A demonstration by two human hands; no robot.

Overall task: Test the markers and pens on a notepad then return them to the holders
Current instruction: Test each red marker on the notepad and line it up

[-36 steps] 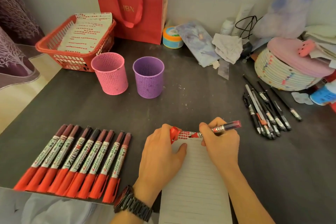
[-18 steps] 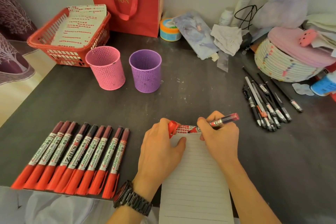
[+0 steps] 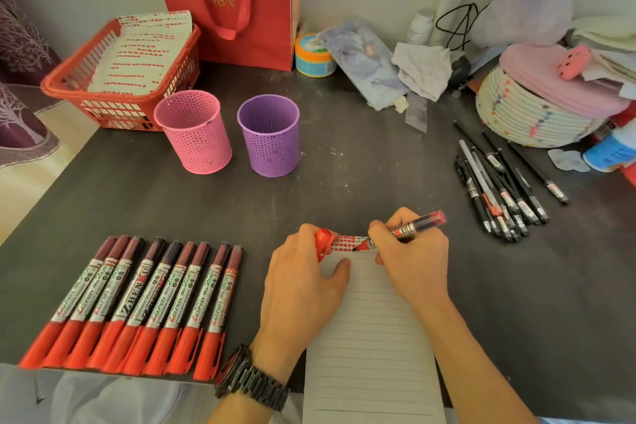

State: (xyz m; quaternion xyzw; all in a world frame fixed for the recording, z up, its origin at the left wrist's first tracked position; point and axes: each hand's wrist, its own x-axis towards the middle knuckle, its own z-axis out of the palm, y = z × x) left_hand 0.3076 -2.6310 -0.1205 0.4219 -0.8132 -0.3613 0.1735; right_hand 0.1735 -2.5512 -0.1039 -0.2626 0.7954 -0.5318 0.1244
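Note:
A lined notepad (image 3: 371,337) lies on the dark table in front of me, with red marks along its top edge. My right hand (image 3: 409,258) grips an uncapped red marker (image 3: 418,224), its tip touching the top of the pad. My left hand (image 3: 303,282) rests on the pad and pinches the marker's red cap (image 3: 323,242). Several capped red markers (image 3: 137,306) lie in a row at the left. Several black pens (image 3: 502,186) lie in a bunch at the right. An empty pink holder (image 3: 193,131) and a purple holder (image 3: 269,135) stand behind.
A red basket (image 3: 69,86) with marked paper sheets sits at the back left, beside a red gift bag (image 3: 237,0). A round woven basket (image 3: 526,117), a small tub (image 3: 314,55), cloths and clutter fill the back right. The table's left edge drops off near the basket.
The view has shifted slightly. The marker tip has crept a little along the top row of red marks; both hands stay on the pad.

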